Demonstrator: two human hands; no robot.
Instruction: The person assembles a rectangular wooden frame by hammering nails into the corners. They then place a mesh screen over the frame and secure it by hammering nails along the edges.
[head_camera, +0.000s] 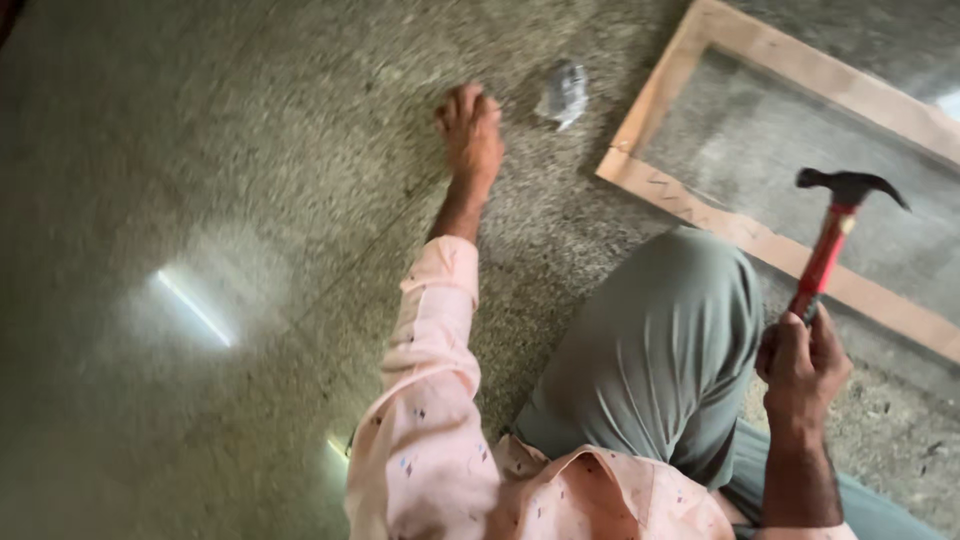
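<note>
Down on the speckled stone floor (250, 150), kneeling, one knee in grey-green trousers (655, 350) raised in the middle of the view. Right hand (800, 365) wrapped tight around the red handle of a claw hammer (835, 235), head up and well clear of the wood, poised rather than striking. Left hand (470, 130) stretched far out across the floor, fingers curled in and pressing down on the stone; whether anything small sits pinched under those fingertips, cannot tell, too blurred. Pink patterned sleeve (425, 370) running the length of that arm.

Just beside the left hand, a little to its right, a small crumpled clear plastic packet (563, 93) lying on the floor, not touched yet. Further right, a pale wooden frame (760, 240) flat on the floor, the near corner already joined, with a zigzag mark across the rail close to that corner, probably a corrugated fastener or a pencil line, hard to say which.

Judging by this: frame laid out and at least that near corner closed up, hammer ready in hand, but no blow in progress. Far corners out of view, so no telling how many joints remain. Looks like mid-job, with the reach toward the packet coming between rounds of hammering.
</note>
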